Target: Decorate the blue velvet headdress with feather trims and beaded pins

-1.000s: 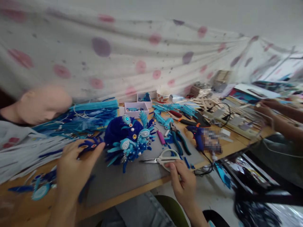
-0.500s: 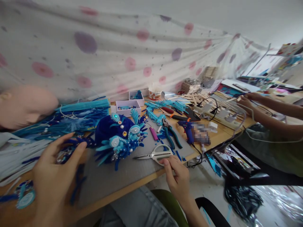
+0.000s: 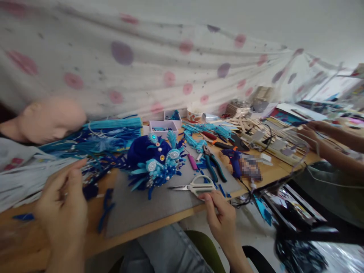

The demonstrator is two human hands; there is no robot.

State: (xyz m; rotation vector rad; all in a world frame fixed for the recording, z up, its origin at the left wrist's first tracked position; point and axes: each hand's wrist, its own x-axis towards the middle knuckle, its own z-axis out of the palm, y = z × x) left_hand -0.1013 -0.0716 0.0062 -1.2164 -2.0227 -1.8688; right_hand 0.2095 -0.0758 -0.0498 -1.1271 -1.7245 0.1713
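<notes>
My left hand (image 3: 62, 206) is raised over the table's left side, thumb and fingers drawn together. Whatever may be between them is hidden. Dark blue beaded pieces (image 3: 95, 174) lie just beyond it. My right hand (image 3: 222, 212) is curled at the table's front edge, its fingertips on the lower handle loop of white-handled scissors (image 3: 196, 185). The scissors rest on a grey mat (image 3: 136, 216), blades pointing left. Between my hands stands a dark blue velvet headpiece (image 3: 148, 153) with turquoise petals, beads and gems.
Teal-handled pliers (image 3: 214, 165), a purple-handled tool (image 3: 192, 162) and a blue glue gun (image 3: 234, 163) lie right. White boxes (image 3: 163, 129) stand behind. A mannequin head (image 3: 54, 119) and blue chenille stems (image 3: 113, 129) are left. Another person's hands (image 3: 311, 134) work far right.
My left hand has shifted left over the table, its spread thumb and fingers closing. My right hand stays at the scissors. The view has turned slightly left.
</notes>
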